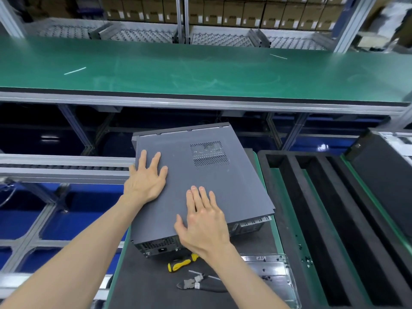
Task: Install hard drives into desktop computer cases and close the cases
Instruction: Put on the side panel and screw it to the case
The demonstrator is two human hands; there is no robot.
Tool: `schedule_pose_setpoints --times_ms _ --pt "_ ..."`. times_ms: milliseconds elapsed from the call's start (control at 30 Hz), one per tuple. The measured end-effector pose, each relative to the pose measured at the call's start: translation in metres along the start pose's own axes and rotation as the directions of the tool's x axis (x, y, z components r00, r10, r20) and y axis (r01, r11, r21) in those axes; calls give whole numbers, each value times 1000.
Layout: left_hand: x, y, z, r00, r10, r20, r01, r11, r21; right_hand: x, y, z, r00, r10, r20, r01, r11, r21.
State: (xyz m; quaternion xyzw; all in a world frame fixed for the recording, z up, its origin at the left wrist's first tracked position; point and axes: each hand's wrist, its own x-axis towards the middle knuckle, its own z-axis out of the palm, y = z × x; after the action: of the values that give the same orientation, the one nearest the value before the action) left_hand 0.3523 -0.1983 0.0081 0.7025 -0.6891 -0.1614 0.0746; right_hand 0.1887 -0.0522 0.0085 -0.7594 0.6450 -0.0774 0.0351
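Note:
A dark grey desktop computer case (pixel 234 184) lies on its side on the black mat, with its vented side panel on top and its rear ports facing me. My left hand (pixel 146 178) lies flat with spread fingers on the panel's left part. My right hand (pixel 204 221) presses flat on the panel near the rear edge. No hard drive is in sight.
A yellow-handled screwdriver (pixel 181 262) and pliers (pixel 200 284) lie on the mat (pixel 145 284) in front of the case. A metal tray (pixel 274 273) lies to the right. Black foam slots (pixel 312 208) stand further right. A green conveyor (pixel 200 70) runs behind.

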Motion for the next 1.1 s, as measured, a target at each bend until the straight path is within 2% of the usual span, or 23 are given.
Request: schedule_pose_setpoints --times_ms 100,200,333,467,567,767,900,1100 --pt "-4 -1 3 1000 3 2 -3 1000 5 -3 -3 2 1000 10 -26 -10 1000 -21" --pt "-3 -6 7 999 32 -9 -32 999 8 11 -1 1 1000 -3 4 3 1000 5" --pt "-1 -11 10 998 56 29 -57 998 34 14 -4 -3 998 33 -58 -34 999 -9" --pt "3 -9 7 1000 26 14 -27 998 51 12 -5 -6 998 32 -59 -32 999 -4" --pt "26 -3 1 999 40 -1 -39 994 102 11 -5 -8 996 44 -73 -46 999 -24" --pt "78 -2 -10 993 118 -23 -117 993 22 10 -6 -6 995 55 -83 -58 998 -38" --pt "89 -5 -8 984 166 -71 -166 986 -2 13 -11 -3 995 80 -54 -83 995 -57" --pt "101 3 -18 973 123 -198 -119 992 28 16 -14 -7 994 99 -46 -102 992 -73"
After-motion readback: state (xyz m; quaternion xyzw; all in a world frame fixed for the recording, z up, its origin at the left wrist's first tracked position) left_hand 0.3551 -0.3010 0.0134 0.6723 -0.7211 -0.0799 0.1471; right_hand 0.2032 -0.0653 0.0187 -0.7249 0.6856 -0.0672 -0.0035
